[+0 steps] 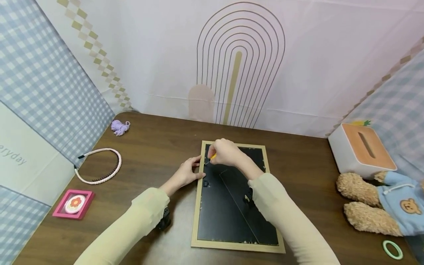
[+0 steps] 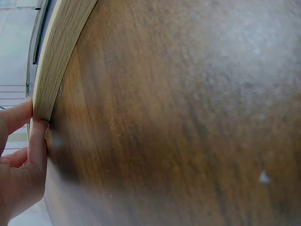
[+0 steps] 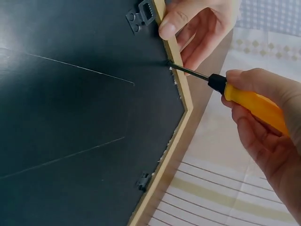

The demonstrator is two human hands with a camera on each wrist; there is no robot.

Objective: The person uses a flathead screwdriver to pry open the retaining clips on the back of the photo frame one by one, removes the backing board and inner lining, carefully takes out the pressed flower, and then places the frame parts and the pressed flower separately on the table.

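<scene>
A picture frame (image 1: 196, 221) with a pale wood border lies face down on the brown table, its black backing board (image 1: 225, 217) upward. My right hand (image 1: 225, 152) grips a screwdriver (image 3: 254, 106) by its yellow handle. The metal tip meets the inner edge of the border, near the upper left corner in the head view. Just below it, my left hand (image 1: 185, 172) holds the frame's left side, thumb on top and fingers against the outer edge. Dark metal hangers (image 3: 141, 18) sit on the backing near the border.
On the left are a purple yarn bundle (image 1: 120, 127), a braided headband (image 1: 118, 167) and a pink box (image 1: 87, 204) with a flower disc. To the right stand a white tissue box (image 1: 342, 154), a teddy bear (image 1: 397, 197) in blue and a green ring (image 1: 385, 249).
</scene>
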